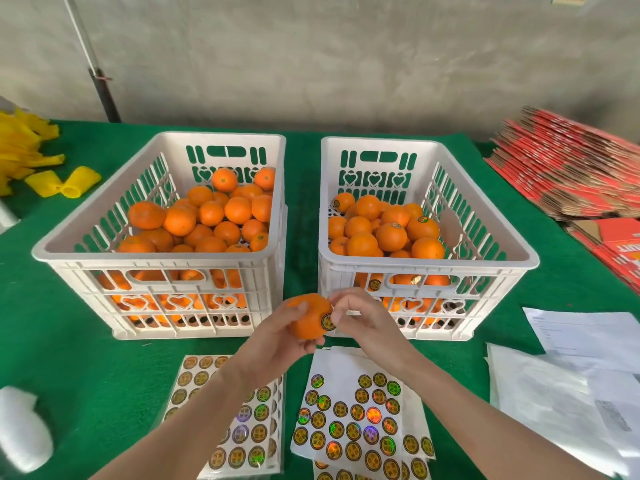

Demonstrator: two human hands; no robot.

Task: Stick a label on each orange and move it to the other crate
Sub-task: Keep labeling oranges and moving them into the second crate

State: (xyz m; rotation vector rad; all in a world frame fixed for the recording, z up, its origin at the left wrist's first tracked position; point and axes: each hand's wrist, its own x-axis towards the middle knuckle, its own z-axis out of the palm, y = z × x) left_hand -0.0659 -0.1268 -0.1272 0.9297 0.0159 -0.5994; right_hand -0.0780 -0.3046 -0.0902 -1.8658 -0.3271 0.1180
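Note:
My left hand (280, 336) grips an orange (308, 315) above the green table, in front of the gap between two white crates. A round gold label (327, 321) sits on the orange's right side, and my right hand (353, 315) presses it with a fingertip, its other fingers curled. The left crate (162, 265) holds plain oranges. The right crate (426, 265) holds oranges, some with labels showing. Two label sheets lie near me: one (239, 434) under my left forearm, one (356, 420) between my arms.
Yellow foam nets (69, 181) lie at the far left. Stacked red flat cartons (571, 168) fill the far right. White papers (581, 368) lie at the near right, and a white plastic roll (20, 431) at the near left.

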